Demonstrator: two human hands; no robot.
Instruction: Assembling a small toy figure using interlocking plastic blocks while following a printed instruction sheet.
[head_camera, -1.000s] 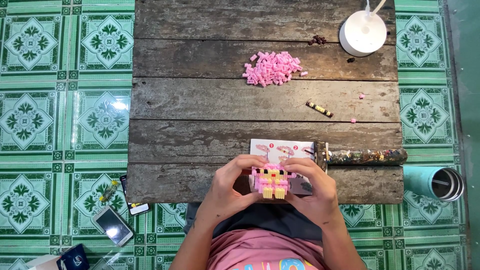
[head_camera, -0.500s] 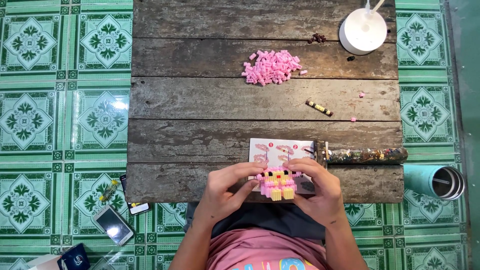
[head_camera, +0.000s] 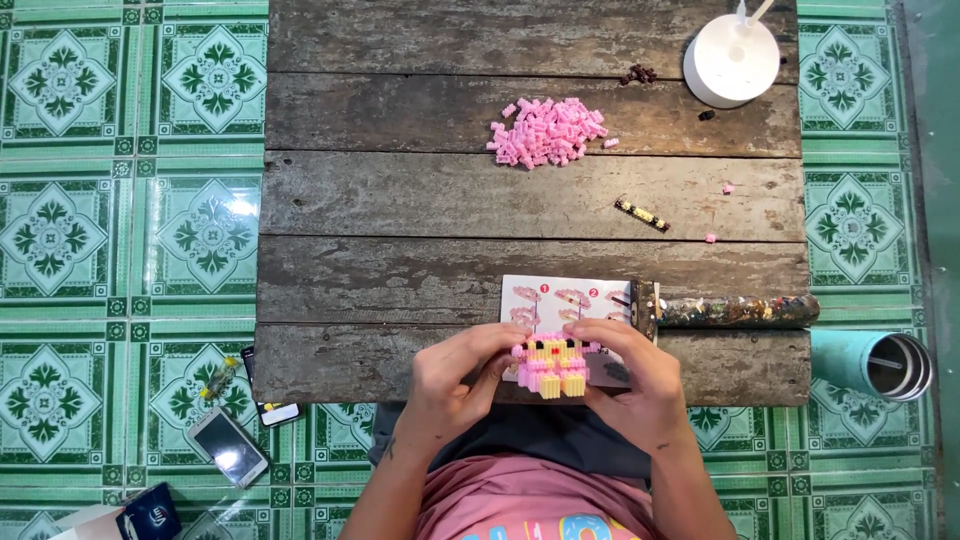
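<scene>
Both my hands hold a small pink and yellow brick model (head_camera: 551, 366) over the near edge of the wooden table (head_camera: 400, 200). My left hand (head_camera: 458, 382) grips its left side and my right hand (head_camera: 640, 378) grips its right side. Under the model lies a white instruction sheet (head_camera: 565, 300) with pink pictures. A heap of loose pink bricks (head_camera: 548, 130) sits further up the table, well apart from my hands.
A short strip of dark and yellow bricks (head_camera: 641, 214) lies mid-table. A clear tube of mixed bricks (head_camera: 735, 310) lies right of the sheet. A white round lamp base (head_camera: 731, 58) stands far right. A teal cup (head_camera: 870, 362) and a phone (head_camera: 229, 446) rest on the tiled floor.
The model has turned a little in my hands and sits slightly lower and to the right. My fingers have shifted around it.
</scene>
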